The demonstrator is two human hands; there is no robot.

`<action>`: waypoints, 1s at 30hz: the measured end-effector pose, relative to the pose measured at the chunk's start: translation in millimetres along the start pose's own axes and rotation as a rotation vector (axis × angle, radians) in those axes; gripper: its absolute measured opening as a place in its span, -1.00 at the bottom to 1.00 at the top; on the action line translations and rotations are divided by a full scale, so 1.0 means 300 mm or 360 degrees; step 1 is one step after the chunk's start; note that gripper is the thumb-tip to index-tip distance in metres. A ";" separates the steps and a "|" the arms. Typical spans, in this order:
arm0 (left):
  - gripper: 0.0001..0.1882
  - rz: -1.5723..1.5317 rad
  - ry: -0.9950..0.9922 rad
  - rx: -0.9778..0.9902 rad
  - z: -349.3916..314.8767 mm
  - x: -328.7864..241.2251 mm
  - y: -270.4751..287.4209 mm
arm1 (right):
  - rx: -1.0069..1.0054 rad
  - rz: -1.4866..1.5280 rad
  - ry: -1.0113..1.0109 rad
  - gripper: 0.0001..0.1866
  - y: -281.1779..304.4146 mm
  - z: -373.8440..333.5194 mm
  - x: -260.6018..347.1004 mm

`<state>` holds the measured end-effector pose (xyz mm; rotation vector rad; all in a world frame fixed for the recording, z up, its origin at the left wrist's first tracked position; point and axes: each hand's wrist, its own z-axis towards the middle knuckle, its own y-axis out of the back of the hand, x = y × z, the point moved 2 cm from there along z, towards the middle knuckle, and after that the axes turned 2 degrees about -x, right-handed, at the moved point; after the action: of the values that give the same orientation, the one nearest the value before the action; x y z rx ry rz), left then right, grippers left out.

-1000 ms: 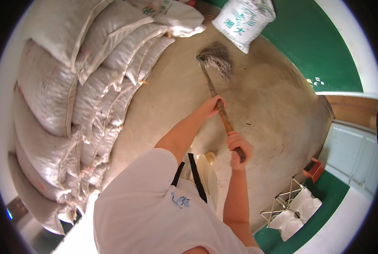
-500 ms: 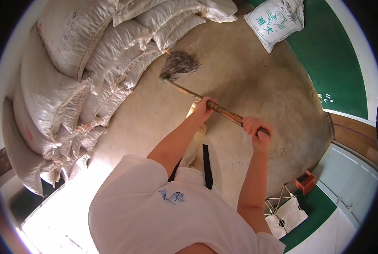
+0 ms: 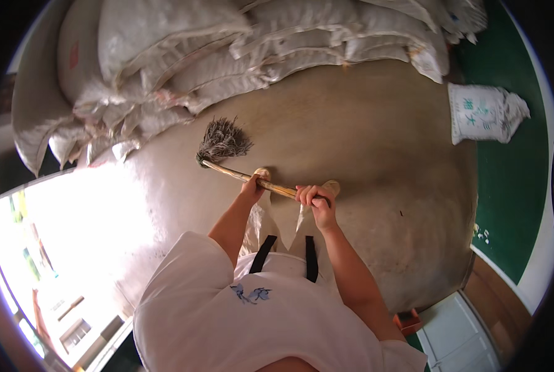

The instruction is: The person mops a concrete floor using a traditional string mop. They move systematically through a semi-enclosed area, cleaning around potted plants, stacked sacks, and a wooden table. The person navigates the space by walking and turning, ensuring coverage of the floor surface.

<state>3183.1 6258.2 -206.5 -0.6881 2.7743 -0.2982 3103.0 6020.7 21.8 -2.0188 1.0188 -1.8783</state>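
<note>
The left hand (image 3: 252, 186) and right hand (image 3: 318, 201) wrap their fingers around the wooden handle (image 3: 280, 188) of a grey mop (image 3: 223, 140).

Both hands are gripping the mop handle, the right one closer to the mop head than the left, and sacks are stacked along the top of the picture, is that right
Not quite: the head view shows the left hand closer to the mop head, with the right hand nearer the other end of the mop handle. Both grip it, and sacks are stacked along the top.
</note>
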 end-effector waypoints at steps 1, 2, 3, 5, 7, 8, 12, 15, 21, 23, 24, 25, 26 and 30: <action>-0.86 -0.0060 -0.0025 -0.0047 0.010 -0.067 0.109 | 0.0078 -0.0023 -0.0040 -0.87 -0.074 0.008 -0.069; -0.87 -0.0155 -0.0037 -0.0039 0.015 -0.126 0.176 | 0.0173 -0.0018 -0.0054 -0.85 -0.133 0.028 -0.143; -0.88 -0.0236 -0.0039 -0.0040 -0.009 -0.183 0.244 | 0.0249 -0.0007 -0.0072 -0.83 -0.201 0.038 -0.217; -0.89 -0.0353 -0.0106 -0.0097 -0.056 -0.302 0.380 | 0.0349 0.0001 -0.0088 -0.76 -0.346 0.063 -0.369; -0.90 -0.0477 -0.0189 -0.0123 -0.071 -0.430 0.539 | 0.0514 -0.0007 -0.0211 -0.84 -0.527 0.110 -0.467; -0.90 -0.0561 -0.0204 -0.0096 -0.077 -0.478 0.617 | 0.0559 -0.0020 -0.0286 -0.82 -0.598 0.128 -0.520; -0.94 -0.0638 -0.0349 -0.0002 -0.061 -0.583 0.825 | 0.0772 -0.0049 -0.0501 -0.82 -0.793 0.247 -0.632; -0.95 -0.0728 -0.0299 -0.0061 -0.044 -0.555 0.796 | 0.0618 0.0021 -0.0488 -0.83 -0.805 0.301 -0.623; -0.72 -0.0533 0.0148 0.0154 -0.191 -0.357 0.393 | 0.0369 0.0079 -0.0228 -0.76 -0.610 0.285 -0.351; -0.76 -0.0528 0.0201 0.0360 -0.163 -0.302 0.351 | 0.0316 0.0056 -0.0140 -0.78 -0.553 0.230 -0.217; -0.77 -0.0467 0.0209 0.0451 -0.170 -0.275 0.328 | 0.0261 0.0028 -0.0098 -0.79 -0.519 0.186 -0.169; -0.77 -0.0326 0.0184 0.0406 -0.167 -0.242 0.298 | 0.0203 -0.0002 -0.0057 -0.79 -0.479 0.137 -0.123; -0.77 -0.0186 0.0150 0.0350 -0.174 -0.199 0.262 | 0.0147 -0.0019 -0.0024 -0.80 -0.434 0.074 -0.084; -0.71 0.0473 0.0064 0.0273 -0.233 0.037 0.121 | 0.0013 -0.0062 0.0305 -0.84 -0.218 -0.292 0.065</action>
<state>3137.0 6293.6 -152.5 -0.2264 2.7943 -0.4835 3042.2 6083.9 90.0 -1.8960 1.0207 -2.1257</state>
